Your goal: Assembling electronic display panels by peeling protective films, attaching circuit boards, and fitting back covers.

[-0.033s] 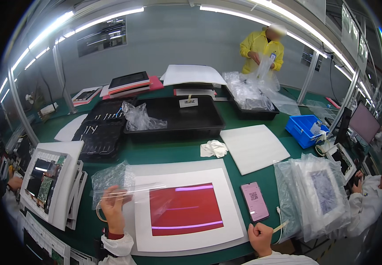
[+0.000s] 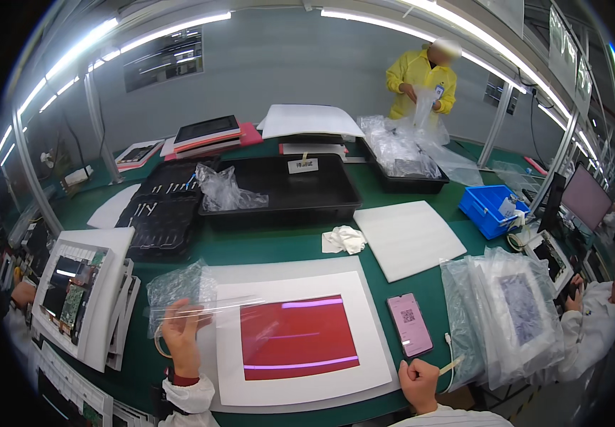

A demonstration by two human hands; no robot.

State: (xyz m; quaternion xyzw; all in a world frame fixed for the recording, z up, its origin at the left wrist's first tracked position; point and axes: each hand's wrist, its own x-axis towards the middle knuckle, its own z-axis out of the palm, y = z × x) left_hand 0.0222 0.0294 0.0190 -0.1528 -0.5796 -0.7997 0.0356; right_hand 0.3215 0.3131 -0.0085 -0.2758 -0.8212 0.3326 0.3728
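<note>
In front of me lies a white-framed panel [image 2: 229, 341] with a glossy red screen, resting on a pale foam sheet [image 2: 215, 272]. Over its left edge my left hand [image 2: 181, 340] pinches a clear plastic film [image 2: 236, 302], which reaches across the frame's upper left part. A beige ring [image 2: 159, 343], perhaps a tape roll, shows beside that hand. Crumpled bubble wrap [image 2: 179, 283] lies just behind it. At the panel's lower right corner my right hand [image 2: 419, 386] is closed in a fist, a thin yellowish strip [image 2: 453, 365] sticking out of it. A phone [image 2: 409, 325] lies beyond it.
Bagged panels [image 2: 510, 313] are stacked at right; opened panels with circuit boards [image 2: 72, 295] lean at left. Further back are a black tray [image 2: 286, 192], a tool case [image 2: 161, 206], a blue bin [image 2: 491, 211], a foam sheet [image 2: 411, 238] and a white cloth [image 2: 344, 240]. Co-workers stand around.
</note>
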